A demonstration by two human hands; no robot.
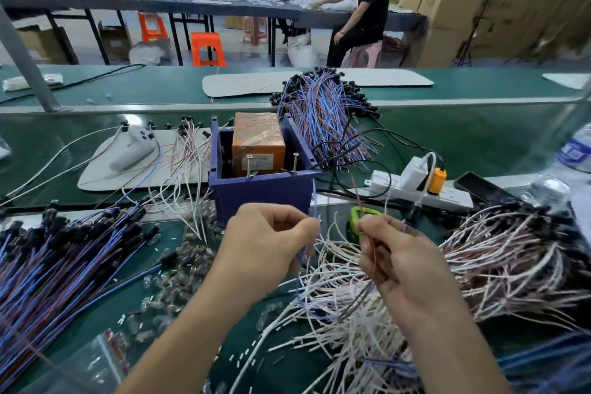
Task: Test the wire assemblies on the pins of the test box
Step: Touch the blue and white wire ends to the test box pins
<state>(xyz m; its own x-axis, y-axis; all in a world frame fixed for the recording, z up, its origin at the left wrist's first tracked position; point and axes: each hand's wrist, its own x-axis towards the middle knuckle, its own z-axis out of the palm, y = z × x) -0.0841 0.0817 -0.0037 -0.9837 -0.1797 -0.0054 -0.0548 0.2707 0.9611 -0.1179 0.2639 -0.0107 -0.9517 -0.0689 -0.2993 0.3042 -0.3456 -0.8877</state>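
— Pinching anything, the left hand point(271, 240)?
— Yes. Its fingers are curled, and thumb and forefinger nip a blue wire point(314, 201). The wire runs straight up from the fingertips and also hangs below the hand into the white wires point(345, 304).
— And the right hand point(403, 262)?
— Curled too. It pinches a thin brown wire point(373, 253) that runs down along the fingers. A green loop point(364, 217) sits at its fingertips; I cannot tell what it is, or whether it is held or worn.
— Where is the box point(262, 193)?
— Just behind both hands, on the green table point(447, 144). It is dark blue and open on top, with an orange block point(259, 141) inside. Two pins point(249, 165) stand upright near its front edge.
— Does a wire touch a pin?
— No. The blue wire's tip stands beside the box's front right corner, apart from both pins.
— What lies around?
— A blue-and-brown bundle point(57, 265) on the left, a pale bundle point(511, 262) on the right, and a third bundle point(323, 118) behind the box. Black leads point(348, 152) trail from the box to the right, near a power strip point(422, 190). A white controller point(134, 147) lies on a mat left of the box.
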